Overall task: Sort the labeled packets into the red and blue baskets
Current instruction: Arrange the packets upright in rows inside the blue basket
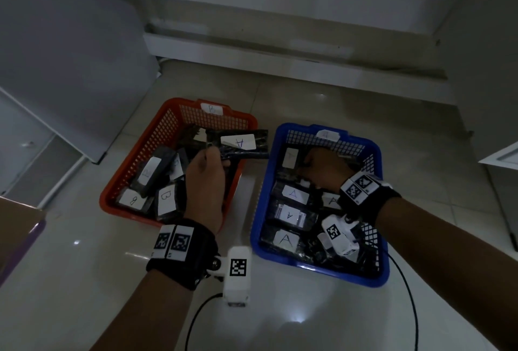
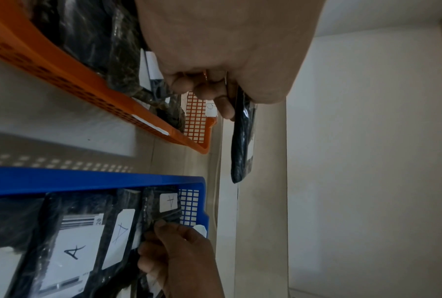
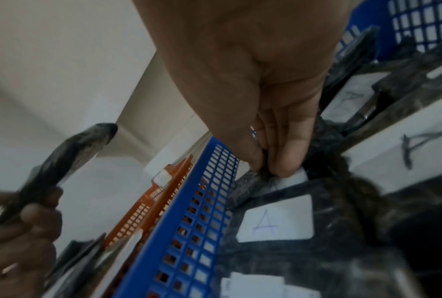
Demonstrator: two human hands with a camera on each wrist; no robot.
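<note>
A red basket (image 1: 131, 154) marked B holds several black packets with B labels. To its right, a blue basket (image 1: 262, 199) marked A holds several A-labelled packets. My left hand (image 1: 208, 151) pinches a black packet labelled A (image 1: 241, 143) above the red basket's far right side. The left wrist view shows that packet (image 2: 241, 145) hanging edge-on from my fingers (image 2: 215, 94). My right hand (image 1: 304, 171) reaches into the far part of the blue basket. In the right wrist view its fingertips (image 3: 286, 161) pinch the edge of a black packet (image 3: 250, 183) lying there.
Both baskets stand on a pale tiled floor (image 1: 294, 103). A white wall base runs behind them and a white panel (image 1: 70, 70) leans at the left. A cardboard box corner (image 1: 16, 227) is at the near left, and white furniture (image 1: 501, 157) stands at the right.
</note>
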